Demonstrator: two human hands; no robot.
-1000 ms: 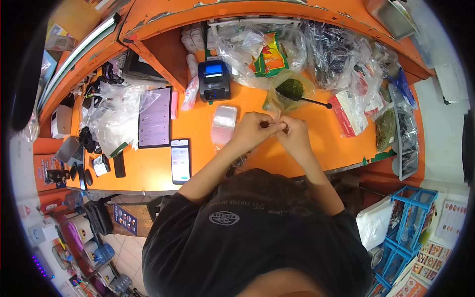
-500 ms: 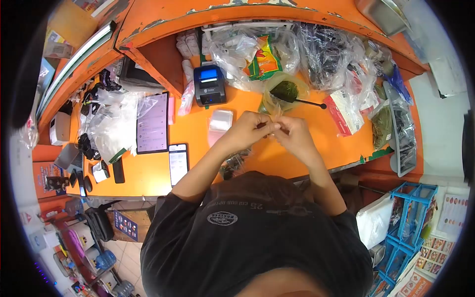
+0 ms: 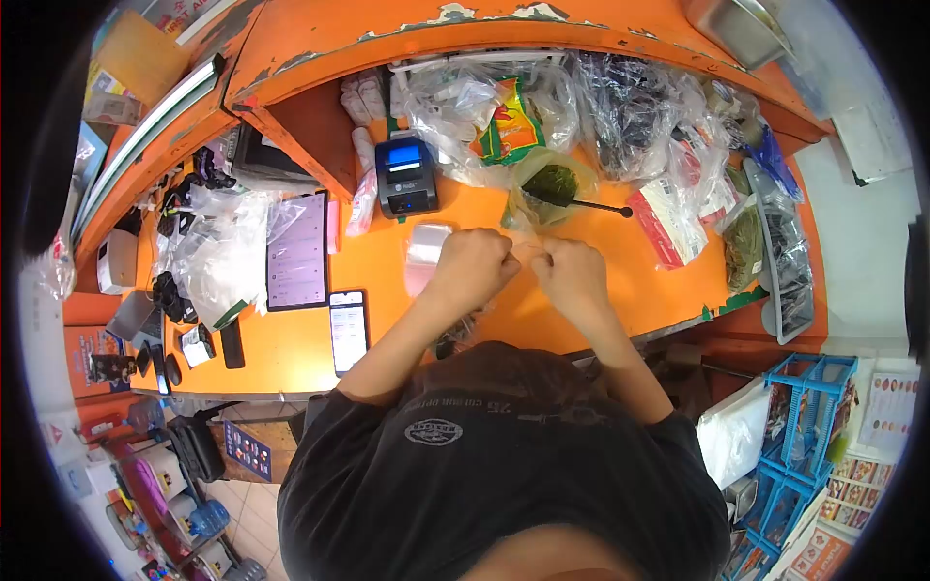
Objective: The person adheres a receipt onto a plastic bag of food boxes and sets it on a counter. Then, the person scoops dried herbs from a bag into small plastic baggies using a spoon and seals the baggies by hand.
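Note:
My left hand and my right hand are both closed, a short gap apart over the orange counter. Between them stretches a thin piece of clear plastic, apparently a small bag, pinched at each side; its outline is hard to make out. Just beyond my hands stands an open plastic bag holding chopped green herb. A black-handled spoon rests in it, handle pointing right. Beside my left hand lies a stack of small clear bags, partly covered by the hand.
A label printer stands at the back left. A tablet and a phone lie left on the counter. A red-and-white packet, a bag of dried herb and a grey tray sit right. An orange shelf overhangs the back.
My hands have moved apart from touching each other, with the clear plastic now between them. The view has shifted slightly.

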